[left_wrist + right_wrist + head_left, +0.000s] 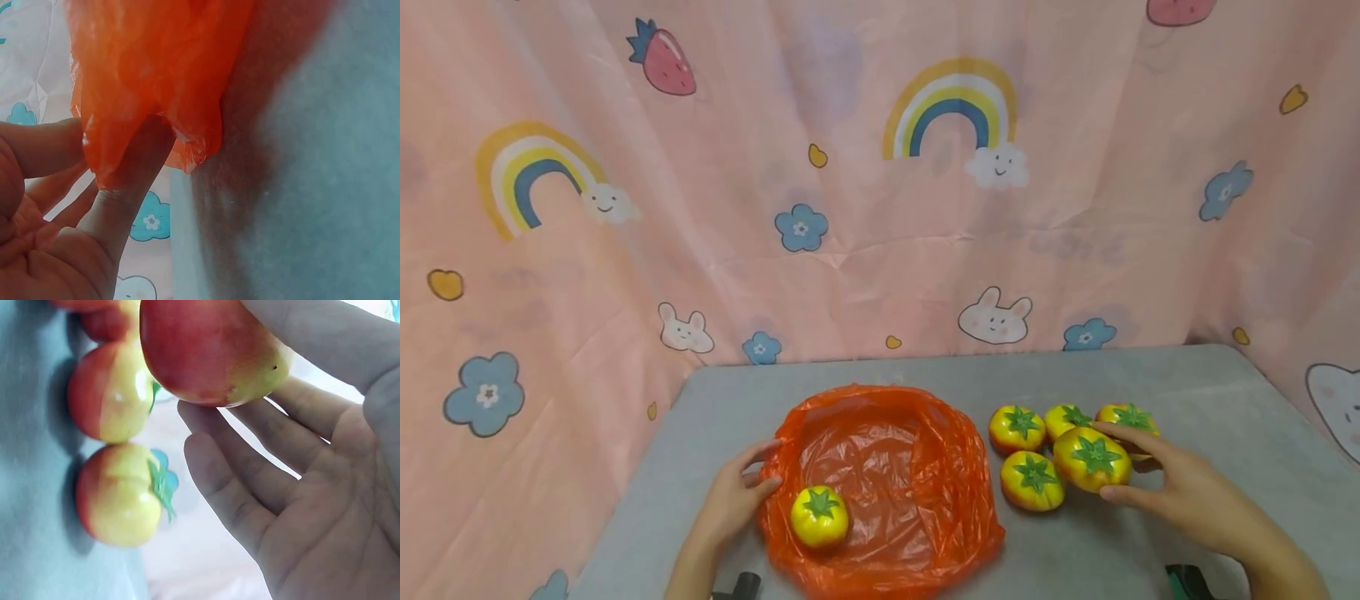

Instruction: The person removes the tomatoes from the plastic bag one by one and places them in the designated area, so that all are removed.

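An orange-red plastic bag (917, 533) lies spread wide on the table, its mouth facing up. One yellow tomato (820, 518) with a green star-shaped calyx sits inside at its near left. At the bag's left edge, my left hand (733, 497) pinches the film between thumb and fingers; the left wrist view shows the thin plastic (150, 56) hanging over the fingertips. My right hand (1183, 475) holds a yellow-and-red tomato (1092, 460) between thumb and fingers, lifted off the table in the right wrist view. Its red underside shows there.
Several more yellow-and-red tomatoes, among them a front one (1032, 481) and a back left one (1017, 428), cluster right of the bag. A grey table (1210, 400) carries everything. Behind it hangs a pink patterned curtain (865, 292).
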`<state>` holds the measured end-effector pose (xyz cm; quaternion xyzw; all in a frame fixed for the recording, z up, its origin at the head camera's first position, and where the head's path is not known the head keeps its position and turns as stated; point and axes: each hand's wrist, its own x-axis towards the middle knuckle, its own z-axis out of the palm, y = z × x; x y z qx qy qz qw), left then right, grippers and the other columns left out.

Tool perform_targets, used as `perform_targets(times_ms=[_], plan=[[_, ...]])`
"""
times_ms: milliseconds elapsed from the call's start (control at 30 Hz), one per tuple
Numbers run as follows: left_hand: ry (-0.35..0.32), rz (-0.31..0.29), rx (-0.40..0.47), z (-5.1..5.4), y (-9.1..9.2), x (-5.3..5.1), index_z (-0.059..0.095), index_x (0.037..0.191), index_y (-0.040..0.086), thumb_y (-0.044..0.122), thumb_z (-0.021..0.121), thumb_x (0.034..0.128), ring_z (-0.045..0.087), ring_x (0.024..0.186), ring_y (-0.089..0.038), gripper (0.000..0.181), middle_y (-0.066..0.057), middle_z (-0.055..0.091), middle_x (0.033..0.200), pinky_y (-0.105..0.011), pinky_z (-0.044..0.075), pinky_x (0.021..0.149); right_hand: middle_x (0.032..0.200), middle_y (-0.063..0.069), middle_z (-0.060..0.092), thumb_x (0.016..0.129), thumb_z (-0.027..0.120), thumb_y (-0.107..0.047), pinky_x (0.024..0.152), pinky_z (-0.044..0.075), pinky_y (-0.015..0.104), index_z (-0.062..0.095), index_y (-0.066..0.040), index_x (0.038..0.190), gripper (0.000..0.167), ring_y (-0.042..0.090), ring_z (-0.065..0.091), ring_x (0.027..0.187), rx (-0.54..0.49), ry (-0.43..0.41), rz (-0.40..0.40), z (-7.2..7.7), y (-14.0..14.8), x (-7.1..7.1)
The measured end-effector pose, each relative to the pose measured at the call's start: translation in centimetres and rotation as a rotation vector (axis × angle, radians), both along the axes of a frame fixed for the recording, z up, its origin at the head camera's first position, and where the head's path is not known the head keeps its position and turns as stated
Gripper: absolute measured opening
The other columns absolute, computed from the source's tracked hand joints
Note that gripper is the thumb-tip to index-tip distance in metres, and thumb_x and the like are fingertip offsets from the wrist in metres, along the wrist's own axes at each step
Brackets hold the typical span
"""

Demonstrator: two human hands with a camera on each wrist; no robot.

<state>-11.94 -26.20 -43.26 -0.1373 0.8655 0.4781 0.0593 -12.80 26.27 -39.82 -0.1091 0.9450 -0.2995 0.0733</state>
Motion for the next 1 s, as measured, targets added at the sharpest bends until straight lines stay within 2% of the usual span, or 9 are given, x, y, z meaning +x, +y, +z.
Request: perform_targets(times_ms=[133, 200, 333, 433, 533, 600, 767, 1000], plan=[[0.005, -0.002, -0.002, 0.1, 0.0, 0.1, 0.056, 0.14, 0.02, 0.002, 0.067, 0.0919, 0.064, 0.118, -0.037, 0.052, -0.018, 0.053, 0.142, -0.044, 0.061, 0.087, 0.142, 0.031, 0.05, 0.081, 0.078, -0.047, 0.08, 0.056, 0.056, 0.045, -0.009, 0.147, 0.083, 0.036, 0.063, 0.106, 0.014, -0.048, -0.005, -0.3, 1.0, -0.3], [0.008, -0.002, -0.001, 0.1, 0.0, 0.2, 0.056, 0.14, 0.02, 0.001, 0.066, 0.0922, 0.064, 0.118, -0.037, 0.052, -0.018, 0.053, 0.142, -0.044, 0.061, 0.086, 0.142, 0.03, 0.05, 0.081, 0.079, -0.046, 0.083, 0.056, 0.056, 0.046, -0.007, 0.146, 0.082, 0.034, 0.063, 0.107, 0.012, -0.059, 0.011, -0.5, 1.2, -0.4], [0.013, -0.001, -0.004, 0.0, 0.0, 0.3, 0.056, 0.14, 0.02, 0.001, 0.067, 0.0918, 0.064, 0.118, -0.037, 0.053, -0.017, 0.054, 0.141, -0.044, 0.061, 0.087, 0.14, 0.026, 0.053, 0.08, 0.081, -0.04, 0.082, 0.059, 0.037, 0.05, -0.007, 0.142, 0.077, 0.029, 0.064, 0.106, -0.002, -0.031, 0.068, -1.2, 1.7, -0.4], [0.025, -0.004, -0.007, 0.0, 0.0, 0.4, 0.057, 0.139, 0.021, 0.002, 0.068, 0.0914, 0.064, 0.118, -0.037, 0.053, -0.017, 0.054, 0.141, -0.044, 0.061, 0.088, 0.137, 0.023, 0.055, 0.08, 0.082, -0.035, 0.074, 0.055, 0.023, 0.053, -0.008, 0.139, 0.071, 0.015, 0.063, 0.104, -0.018, 0.012, 0.105, -1.9, 2.1, -0.3], [0.033, -0.007, -0.017, 0.0, 0.0, 0.3, 0.057, 0.139, 0.02, 0.002, 0.068, 0.0911, 0.064, 0.119, -0.037, 0.053, -0.017, 0.054, 0.142, -0.044, 0.061, 0.088, 0.134, 0.022, 0.056, 0.08, 0.082, -0.031, 0.07, 0.053, 0.02, 0.055, -0.008, 0.138, 0.068, -0.004, 0.056, 0.099, -0.026, 0.029, 0.127, -2.4, 2.5, -0.2], [0.033, -0.01, -0.021, 0.0, 0.0, 0.3, 0.056, 0.14, 0.02, 0.002, 0.068, 0.091, 0.064, 0.119, -0.038, 0.053, -0.018, 0.054, 0.142, -0.045, 0.061, 0.088, 0.134, 0.02, 0.056, 0.08, 0.082, -0.031, 0.07, 0.052, 0.02, 0.055, -0.01, 0.138, 0.068, -0.011, 0.051, 0.096, -0.025, 0.01, 0.134, -2.7, 2.7, -0.3], [0.024, -0.015, -0.027, -0.1, -0.1, 0.2, 0.057, 0.139, 0.02, 0.0, 0.068, 0.0905, 0.063, 0.12, -0.039, 0.054, -0.018, 0.053, 0.142, -0.045, 0.061, 0.088, 0.136, 0.021, 0.055, 0.082, 0.081, -0.031, 0.071, 0.051, 0.02, 0.053, -0.009, 0.139, 0.068, -0.008, 0.053, 0.098, -0.045, -0.064, 0.162, -3.2, 3.1, -0.6], [0.02, -0.022, -0.03, -0.2, -0.1, 0.1, 0.057, 0.14, 0.021, 0.002, 0.068, 0.0912, 0.063, 0.119, -0.039, 0.054, -0.018, 0.052, 0.144, -0.045, 0.061, 0.088, 0.137, 0.024, 0.053, 0.085, 0.078, -0.028, 0.069, 0.051, 0.02, 0.051, -0.006, 0.14, 0.065, -0.012, 0.05, 0.097, -0.099, -0.071, 0.207, -4.2, 3.6, -0.8]])
